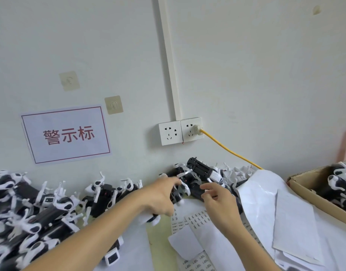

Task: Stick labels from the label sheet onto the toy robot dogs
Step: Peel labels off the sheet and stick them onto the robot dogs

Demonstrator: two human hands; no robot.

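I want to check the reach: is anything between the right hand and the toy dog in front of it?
Nothing visible stands between them. The right hand is right at the black toy dog, fingertips at its body. The left hand holds that same dog from the other side. The label sheet lies below both hands.

One head-worn view (wide-angle) looks forward at the nearby wall [246, 75].
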